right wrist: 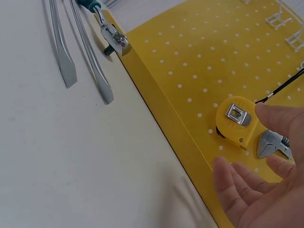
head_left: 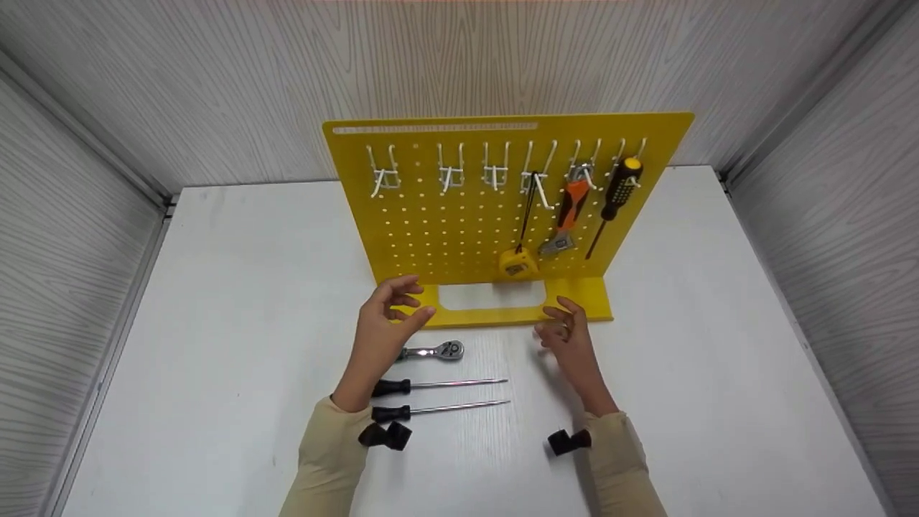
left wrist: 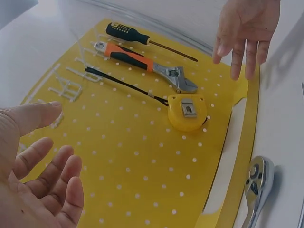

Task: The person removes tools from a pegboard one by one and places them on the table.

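My left hand [head_left: 380, 327] and right hand [head_left: 574, 343] hold nothing, thumbs and fingers apart. On the table [head_left: 215, 323], the ratchet [head_left: 451, 350], partly hidden behind my left hand, lies between two screwdrivers [head_left: 393, 388] and the yellow pegboard [head_left: 431, 251], where tape measure [head_left: 518, 263] and wrench [head_left: 572, 208] hang.

The white bench [head_left: 251, 287] carries a yellow pegboard [head_left: 452, 233], standing on its base. In front of the pegboard lies a ratchet [head_left: 450, 350]; farther from the pegboard lies one screwdriver [head_left: 431, 385], and farthest, another screwdriver [head_left: 431, 409] beside it.
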Motion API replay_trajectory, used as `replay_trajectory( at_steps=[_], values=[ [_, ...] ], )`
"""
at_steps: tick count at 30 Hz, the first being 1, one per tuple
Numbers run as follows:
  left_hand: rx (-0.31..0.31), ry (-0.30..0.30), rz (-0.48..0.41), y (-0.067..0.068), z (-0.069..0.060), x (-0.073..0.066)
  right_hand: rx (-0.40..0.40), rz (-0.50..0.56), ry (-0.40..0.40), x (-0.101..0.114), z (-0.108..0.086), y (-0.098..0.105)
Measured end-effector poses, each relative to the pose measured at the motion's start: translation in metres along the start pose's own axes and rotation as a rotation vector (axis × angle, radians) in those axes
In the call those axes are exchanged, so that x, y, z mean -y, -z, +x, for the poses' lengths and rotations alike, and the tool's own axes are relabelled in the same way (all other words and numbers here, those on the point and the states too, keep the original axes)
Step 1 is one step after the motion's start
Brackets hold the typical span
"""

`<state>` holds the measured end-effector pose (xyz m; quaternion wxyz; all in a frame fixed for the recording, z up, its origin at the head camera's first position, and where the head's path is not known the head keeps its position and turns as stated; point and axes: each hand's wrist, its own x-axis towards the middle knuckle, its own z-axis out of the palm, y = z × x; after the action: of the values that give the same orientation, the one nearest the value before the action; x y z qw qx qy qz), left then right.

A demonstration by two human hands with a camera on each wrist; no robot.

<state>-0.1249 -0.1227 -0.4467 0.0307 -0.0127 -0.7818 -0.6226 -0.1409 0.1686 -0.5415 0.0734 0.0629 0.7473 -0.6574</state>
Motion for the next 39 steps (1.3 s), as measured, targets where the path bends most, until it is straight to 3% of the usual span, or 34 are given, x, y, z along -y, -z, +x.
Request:
replay_trajectory(
  at_steps=[9, 15, 21, 30, 35, 39],
  values=[
    [0.075, -0.052, -0.061, -0.036, 0.024, -0.018, 0.000, 0.030, -0.031, 0.009, 0.013, -0.007],
    [0.127, -0.069, -0.074, -0.060, 0.033, -0.025, 0.001, 0.044, -0.047, 0.017, 0.020, -0.014],
    [0.126, -0.085, -0.107, -0.078, 0.046, -0.030, -0.021, 0.109, -0.052, 0.018, 0.025, -0.019],
    [0.079, -0.077, -0.101, -0.096, 0.070, -0.034, -0.064, 0.153, -0.090, 0.018, 0.034, -0.024],
    [0.093, -0.064, -0.035, -0.100, 0.082, -0.037, -0.048, 0.132, -0.089, 0.020, 0.038, -0.028],
    [0.107, -0.068, -0.007, -0.102, 0.090, -0.038, -0.037, 0.195, -0.076, 0.021, 0.038, -0.033]
  ],
)
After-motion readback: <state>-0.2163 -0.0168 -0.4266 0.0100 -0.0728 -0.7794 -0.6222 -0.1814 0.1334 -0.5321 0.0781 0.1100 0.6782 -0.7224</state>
